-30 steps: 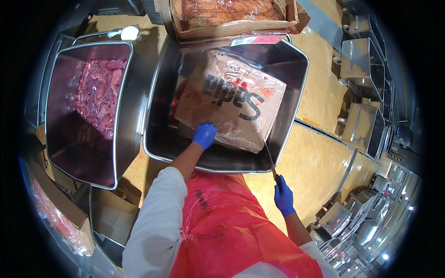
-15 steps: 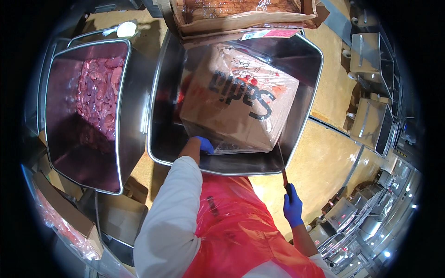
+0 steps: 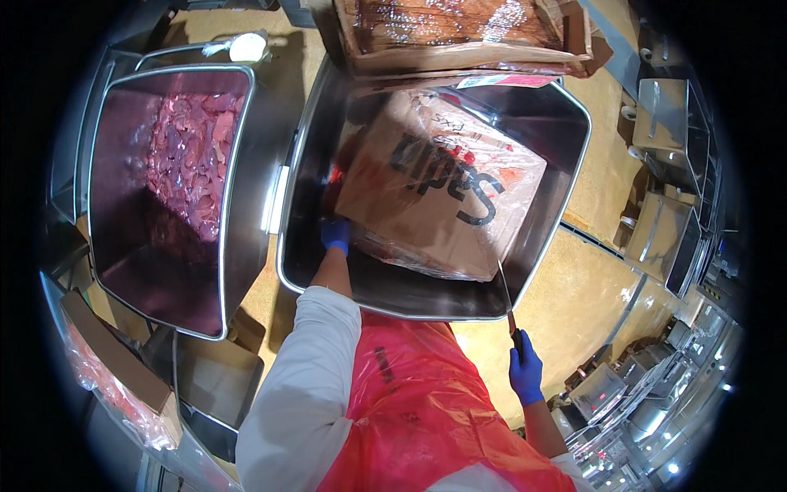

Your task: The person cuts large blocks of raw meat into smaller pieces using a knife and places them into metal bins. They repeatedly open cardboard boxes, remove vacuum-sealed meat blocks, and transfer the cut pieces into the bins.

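The left hand (image 3: 335, 234) is at eight o'clock on the cardboard box (image 3: 438, 193); I cannot tell its fingers' state. At five o'clock, the right hand (image 3: 525, 373) grips a knife (image 3: 511, 315).

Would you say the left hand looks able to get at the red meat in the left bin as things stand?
Probably not directly: the left hand is inside the right bin with the cardboard box, and the bins' facing walls stand between it and the meat.
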Demonstrator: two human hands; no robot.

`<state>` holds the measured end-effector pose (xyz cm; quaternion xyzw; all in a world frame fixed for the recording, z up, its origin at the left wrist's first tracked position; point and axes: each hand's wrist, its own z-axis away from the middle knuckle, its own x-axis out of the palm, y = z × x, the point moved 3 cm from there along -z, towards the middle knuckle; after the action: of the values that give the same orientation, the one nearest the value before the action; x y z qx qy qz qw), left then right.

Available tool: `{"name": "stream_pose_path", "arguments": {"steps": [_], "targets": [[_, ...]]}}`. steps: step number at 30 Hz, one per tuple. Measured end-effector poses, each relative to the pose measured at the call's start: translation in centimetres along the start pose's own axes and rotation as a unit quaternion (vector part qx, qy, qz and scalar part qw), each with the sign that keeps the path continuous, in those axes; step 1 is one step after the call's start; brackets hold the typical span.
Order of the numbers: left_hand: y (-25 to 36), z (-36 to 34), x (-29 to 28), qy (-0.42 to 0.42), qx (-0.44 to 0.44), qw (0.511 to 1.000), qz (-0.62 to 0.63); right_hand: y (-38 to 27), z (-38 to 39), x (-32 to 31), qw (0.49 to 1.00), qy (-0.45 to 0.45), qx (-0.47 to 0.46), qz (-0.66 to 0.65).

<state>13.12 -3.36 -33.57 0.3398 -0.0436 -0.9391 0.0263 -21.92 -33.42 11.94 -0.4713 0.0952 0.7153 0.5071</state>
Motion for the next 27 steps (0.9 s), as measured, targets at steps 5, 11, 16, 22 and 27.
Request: {"name": "stream_pose_path", "arguments": {"steps": [5,11,16,22,27], "targets": [[-0.6,-1.5,1.0,-0.101,-0.037,0.994,0.003,-0.8,-0.8,-0.8,0.999,-0.026,0.011,0.027],[-0.7,-4.4,4.8,-0.017,-0.028,0.998,-0.051,-1.8,-0.2,-2.9,0.999,-0.013,0.039,0.021],[0.2,-2.5,3.3,-0.028,-0.165,0.883,0.439,-1.7,0.5,-3.0,0.999,0.037,0.004,0.016],[4.0,1.6,1.3,-0.086,-0.203,0.463,0.858,-1.8,0.4,-1.9,1.000,0.013,0.017,-0.001],[4.6,1.2,0.1,-0.122,-0.169,0.453,0.867,-1.7,2.0,-2.2,0.999,0.022,0.042,0.009]]}}
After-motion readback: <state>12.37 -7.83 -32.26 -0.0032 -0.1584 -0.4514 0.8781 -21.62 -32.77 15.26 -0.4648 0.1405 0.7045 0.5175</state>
